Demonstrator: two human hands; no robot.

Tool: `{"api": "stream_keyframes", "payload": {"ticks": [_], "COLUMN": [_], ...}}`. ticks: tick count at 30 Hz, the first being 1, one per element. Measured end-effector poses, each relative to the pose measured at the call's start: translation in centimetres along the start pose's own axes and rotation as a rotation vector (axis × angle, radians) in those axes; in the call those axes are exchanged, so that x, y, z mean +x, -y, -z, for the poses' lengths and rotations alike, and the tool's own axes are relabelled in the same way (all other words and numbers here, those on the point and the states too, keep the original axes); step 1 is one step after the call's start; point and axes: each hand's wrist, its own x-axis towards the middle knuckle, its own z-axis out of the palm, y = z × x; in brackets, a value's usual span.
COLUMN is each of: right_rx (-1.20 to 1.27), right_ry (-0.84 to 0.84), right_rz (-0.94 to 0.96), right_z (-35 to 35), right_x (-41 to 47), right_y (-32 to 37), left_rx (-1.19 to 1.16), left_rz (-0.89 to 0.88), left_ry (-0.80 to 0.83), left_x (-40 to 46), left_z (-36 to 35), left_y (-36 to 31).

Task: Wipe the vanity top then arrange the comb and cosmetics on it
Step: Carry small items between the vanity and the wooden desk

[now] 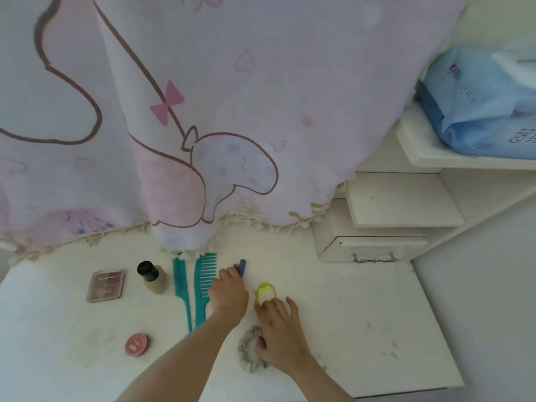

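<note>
Lining things up along the back of the worktop (362, 309), my left hand (229, 294) is curled over a small blue item (242, 266), maybe a clip, which it grips just right of the wide comb (204, 281); my right hand (280, 332) lies loosely spread, fingers on the yellow clip (265, 291) and thumb over the grey scrunchie (251, 353), gripping neither as far as I can tell. To do this well I should set the blue piece down parallel to the combs, close but not touching, then slide the yellow clip in beside it. The thin comb (180, 282) sits just left of the wide one, then the bottle (152, 277), upright, and the palette (106, 285), shut and flat. The red tin (137, 344) lies nearer me, apart from the row, lid on; what these hold is hidden. The drawer (374, 248) at the right is shut. On the shelf (464, 162) lies a blue pack (478, 111).
</note>
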Motion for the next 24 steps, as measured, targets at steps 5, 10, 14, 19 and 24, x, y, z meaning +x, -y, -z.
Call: {"api": "stream_keyframes", "payload": {"ticks": [5,10,14,19,24], "right_rx": [-0.029,-0.024,0.078,0.320,0.274], "right_ry": [-0.009,0.071,0.104,0.053,0.002], "right_rz": [-0.117,-0.219,-0.273,-0.352,-0.442], "right_z": [0.0,0.2,0.8,4.6,8.0], "right_x": [2.4,3.9,5.1,6.0,4.6], "right_y": [1.0,2.1,2.1,0.6,-1.4], "left_rx": [0.036,0.104,0.014,-0.147,-0.131], "left_rz": [-0.022,-0.046,-0.031,-0.073,-0.213], "left_ry": [0.013,-0.029,-0.064,-0.063,-0.059], "left_x": [0.4,0.1,0.0,-0.8,-1.6], "left_z": [-0.4,0.4,2.1,4.2,6.7], "left_y": [0.0,0.8,1.7,1.9,0.1]}}
